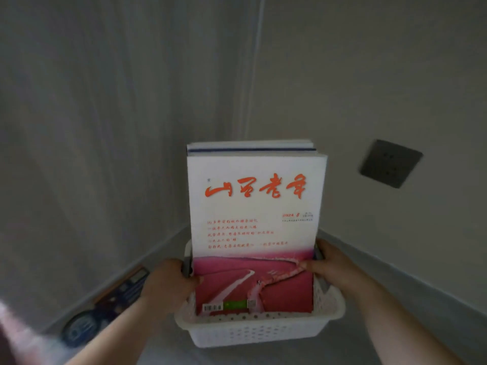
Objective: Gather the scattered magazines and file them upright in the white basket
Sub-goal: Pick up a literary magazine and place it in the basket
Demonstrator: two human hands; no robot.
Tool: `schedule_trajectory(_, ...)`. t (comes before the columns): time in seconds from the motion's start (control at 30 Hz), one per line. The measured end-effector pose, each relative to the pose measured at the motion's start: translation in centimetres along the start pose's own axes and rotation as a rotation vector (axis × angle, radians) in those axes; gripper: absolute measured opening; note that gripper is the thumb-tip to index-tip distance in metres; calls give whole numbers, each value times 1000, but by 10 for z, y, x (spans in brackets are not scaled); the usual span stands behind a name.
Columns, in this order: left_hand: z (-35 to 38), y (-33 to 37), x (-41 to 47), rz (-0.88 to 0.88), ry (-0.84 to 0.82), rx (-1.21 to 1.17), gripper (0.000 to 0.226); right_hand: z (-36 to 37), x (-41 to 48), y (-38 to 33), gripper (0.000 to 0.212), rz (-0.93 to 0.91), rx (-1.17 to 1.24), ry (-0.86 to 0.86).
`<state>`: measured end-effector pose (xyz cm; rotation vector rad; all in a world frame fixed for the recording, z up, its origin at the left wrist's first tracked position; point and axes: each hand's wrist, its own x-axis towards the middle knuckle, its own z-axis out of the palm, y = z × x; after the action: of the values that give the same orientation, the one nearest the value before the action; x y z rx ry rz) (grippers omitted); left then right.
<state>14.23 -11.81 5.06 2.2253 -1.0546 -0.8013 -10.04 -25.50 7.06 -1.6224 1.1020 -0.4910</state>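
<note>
Grey walls meet in a corner behind the stack of magazines (253,206), which I see standing upright in the white basket (258,330). My left hand (168,281) and right hand (330,267) each clasp a basket side, thumbs on the front cover. I count at least three magazines, one basket; another magazine (105,304) lies left.

- front magazine (254,227): white cover up top, orange-red brush title, small red text lines, bottom part pink-magenta with a pale road curving through it
- magazines behind it (250,148): white edges with a dark blue stripe
- white basket (259,330): white plastic, dotted with little holes
- wall socket (390,163): dark grey
- magazine on the floor (105,304): dark blue cover, blurry
</note>
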Motion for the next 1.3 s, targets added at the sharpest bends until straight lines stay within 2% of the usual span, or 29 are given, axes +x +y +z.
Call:
schedule_trajectory(0.1,-19,-39,-25,-90,116,13,8,43,7,-5,63,-7,-26,-122)
schedule_trajectory(0.17,-29,-62,-39,-144,187,14,18,68,13,-7,71,-12,-34,-205)
schedule_trajectory(0.27,-39,-89,-59,-222,277,-22,7,102,24,-9,58,-15,-39,-296)
schedule_trajectory(0.37,-48,-110,-70,-284,334,-23,34,131,33,-10,54,-28,-30,-359)
schedule_trajectory(0.47,-55,-123,-76,-315,380,-50,27,153,40,-12,58,-32,-26,-418)
schedule_trajectory(0.67,-45,-124,-77,-341,490,-145,32,166,64,-21,59,-114,-85,-372)
schedule_trajectory(0.87,-37,-128,-66,-373,579,-191,18,174,87,-27,61,-144,-151,-390)
schedule_trajectory(1.0,-38,-129,-60,-393,590,-218,13,181,102,-36,60,-163,-189,-422)
schedule_trajectory(1.3,-31,-124,-66,-467,626,-283,20,185,103,-41,60,-202,-255,-414)
